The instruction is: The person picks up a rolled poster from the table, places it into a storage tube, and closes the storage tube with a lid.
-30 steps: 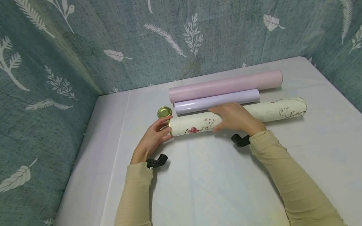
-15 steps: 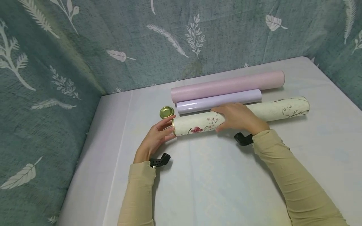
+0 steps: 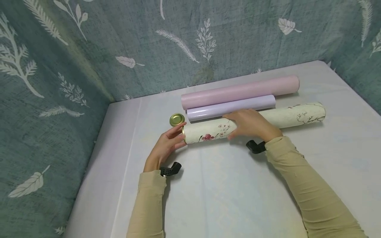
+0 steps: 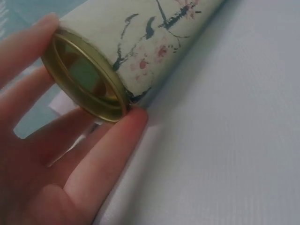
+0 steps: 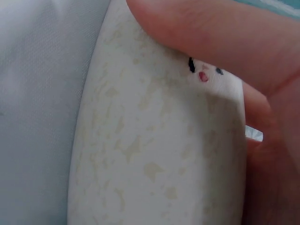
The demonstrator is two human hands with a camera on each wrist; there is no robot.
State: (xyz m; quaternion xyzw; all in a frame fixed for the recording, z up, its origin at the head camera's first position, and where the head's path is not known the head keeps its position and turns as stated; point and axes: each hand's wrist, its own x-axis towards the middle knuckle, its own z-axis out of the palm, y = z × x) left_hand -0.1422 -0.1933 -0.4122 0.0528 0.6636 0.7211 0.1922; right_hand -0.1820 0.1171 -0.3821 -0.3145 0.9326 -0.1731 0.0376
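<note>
A long cream paper tube (image 3: 197, 131) printed with plum blossoms lies across the table. My left hand (image 3: 165, 143) holds its left end, thumb and fingers spread round the rim of a gold metal lid (image 4: 89, 77). In the left wrist view the lid's recess is shiny, and its rim meets the tube's edge. My right hand (image 3: 251, 124) grips the tube from above near its middle, with the thumb on the near side. The right wrist view shows the tube's mottled cream surface (image 5: 150, 140) under that thumb; the other fingers are mostly hidden behind it.
Behind the cream tube lie a shiny lavender tube (image 3: 232, 107) and, farther back, a longer pink tube (image 3: 241, 92). A round gold lid (image 3: 177, 119) rests on the white-covered table (image 3: 226, 191) just beyond my left fingertips. Patterned green cloth (image 3: 178, 49) hangs behind the table.
The head view shifts slightly, so the scene sits a little farther right. Both hands keep their hold on the tube and its end, with no clear movement against the table.
</note>
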